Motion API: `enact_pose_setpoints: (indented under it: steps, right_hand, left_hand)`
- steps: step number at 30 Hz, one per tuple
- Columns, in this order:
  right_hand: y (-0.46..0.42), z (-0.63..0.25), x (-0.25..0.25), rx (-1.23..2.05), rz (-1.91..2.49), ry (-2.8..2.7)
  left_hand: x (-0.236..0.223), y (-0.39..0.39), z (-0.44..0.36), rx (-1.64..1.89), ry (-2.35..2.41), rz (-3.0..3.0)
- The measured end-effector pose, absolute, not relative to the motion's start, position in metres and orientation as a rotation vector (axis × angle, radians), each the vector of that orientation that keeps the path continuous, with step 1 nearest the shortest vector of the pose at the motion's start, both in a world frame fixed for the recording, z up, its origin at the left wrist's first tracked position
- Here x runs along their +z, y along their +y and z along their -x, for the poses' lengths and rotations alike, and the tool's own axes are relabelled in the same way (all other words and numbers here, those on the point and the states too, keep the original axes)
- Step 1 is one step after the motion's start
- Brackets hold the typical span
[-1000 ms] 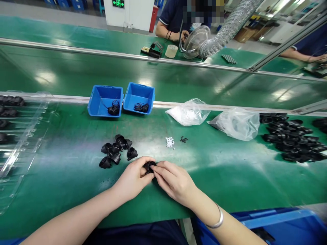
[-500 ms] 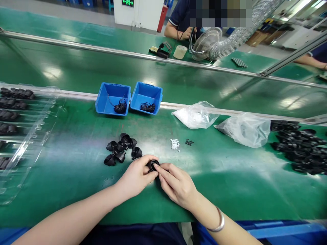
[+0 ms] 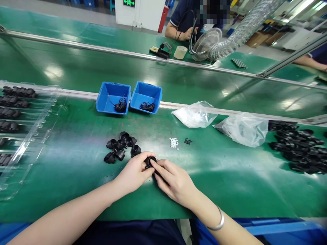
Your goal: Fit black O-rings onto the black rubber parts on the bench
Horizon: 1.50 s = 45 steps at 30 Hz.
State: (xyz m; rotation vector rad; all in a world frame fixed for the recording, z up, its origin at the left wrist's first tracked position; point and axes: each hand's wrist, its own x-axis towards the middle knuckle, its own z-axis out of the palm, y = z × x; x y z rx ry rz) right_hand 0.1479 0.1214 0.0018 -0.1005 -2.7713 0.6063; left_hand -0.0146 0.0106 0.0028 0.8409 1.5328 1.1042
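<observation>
My left hand [image 3: 135, 172] is closed around a hollow black plastic part [image 3: 151, 161], a short round cup with its opening turned up toward me. The index finger of my right hand [image 3: 176, 182] presses into that opening, and its other fingers are curled against the part's near side. Something dark shows beneath those right fingers; I cannot make out whether it belongs to the same part. Beyond my left hand lies a loose group of similar black cup-shaped parts [image 3: 120, 144]. Small white pieces [image 3: 173, 142] and tiny black pieces [image 3: 188, 141] lie in two little piles past my right hand.
Two blue bins [image 3: 112, 98] with coiled black wires stand at the back. Right of them are two clear plastic bags [image 3: 195, 114]. A heap of black parts [image 3: 298, 146] lies far right, clear trays [image 3: 28, 136] far left. A co-worker sits beyond the metal rail [image 3: 122, 51].
Both hands and the black part have shifted slightly left and toward the back. The right fingers have moved a little, showing something dark beneath them.
</observation>
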Motion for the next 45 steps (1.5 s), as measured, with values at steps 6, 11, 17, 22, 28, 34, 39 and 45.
enact_pose_setpoints:
  steps: [6, 11, 17, 22, 28, 34, 39, 45]
  right_hand:
    - [0.121, -0.15, -0.005, 0.851, 0.145, -2.615]
    - [0.121, -0.152, -0.006, 0.802, 0.175, -2.612]
    - [0.124, -0.147, 0.004, 0.412, 0.067, -2.804]
    - [0.124, -0.148, 0.004, 0.461, 0.084, -2.745]
    - [0.134, -0.149, 0.004, 0.703, 0.384, -2.328]
    - [0.179, -0.157, 0.012, 0.603, 0.712, -2.153]
    - [0.24, -0.17, 0.001, 0.574, 1.049, -2.209]
    - [0.287, -0.157, -0.012, 0.541, 1.042, -2.315]
  left_hand:
    - [0.0, 0.013, 0.017, 1.171, 1.415, -0.756]
    - [0.001, 0.014, 0.017, 1.185, 1.379, -0.711]
    - [-0.001, 0.012, 0.017, 1.14, 1.471, -0.782]
    - [0.002, 0.013, 0.016, 1.173, 1.42, -0.759]
    - [0.014, 0.015, 0.014, 1.219, 1.226, -0.605]
    - [0.016, 0.015, 0.014, 1.16, 1.312, -0.643]
    - [0.011, 0.013, 0.012, 1.144, 1.323, -0.657]
    - [0.017, 0.013, 0.012, 1.091, 1.332, -0.637]
